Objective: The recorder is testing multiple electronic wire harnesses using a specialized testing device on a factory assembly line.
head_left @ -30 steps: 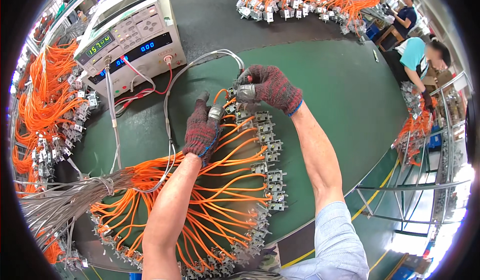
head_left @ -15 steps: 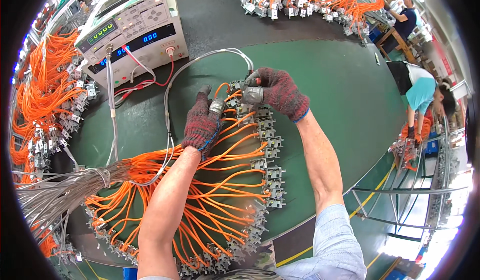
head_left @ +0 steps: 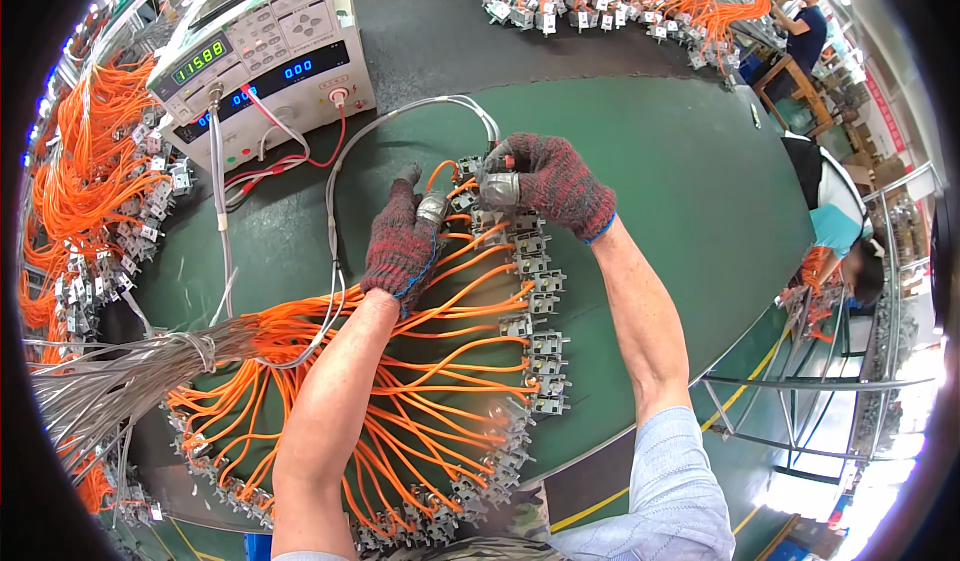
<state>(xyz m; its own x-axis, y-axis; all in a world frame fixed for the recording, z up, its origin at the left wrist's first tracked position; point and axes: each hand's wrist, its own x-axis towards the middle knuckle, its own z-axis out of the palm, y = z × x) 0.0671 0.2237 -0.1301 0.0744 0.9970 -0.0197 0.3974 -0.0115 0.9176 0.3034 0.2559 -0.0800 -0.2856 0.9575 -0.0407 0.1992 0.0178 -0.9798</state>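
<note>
My right hand, in a dark red and grey knit glove with silver tape on the thumb, pinches the end of a grey test lead. It presses at the far end of a row of small metal thermostat-like parts, each on an orange wire. Its fingertips hide the contact point. My left hand, gloved and taped alike, lies over the orange wires just left of the row's far end. Its forefinger and taped thumb stand apart, with nothing seen between them. The orange wires fan out from a bundle of grey cables.
A bench tester with lit displays stands at the far left on the green mat. More orange-wired bundles lie at the left and far edge. Right of the table, a person bends near a metal rack; another is farther back.
The tester's green display has gone from a zero-like reading to a larger one. My hands have stayed nearly in place. The person at the right has bent lower.
</note>
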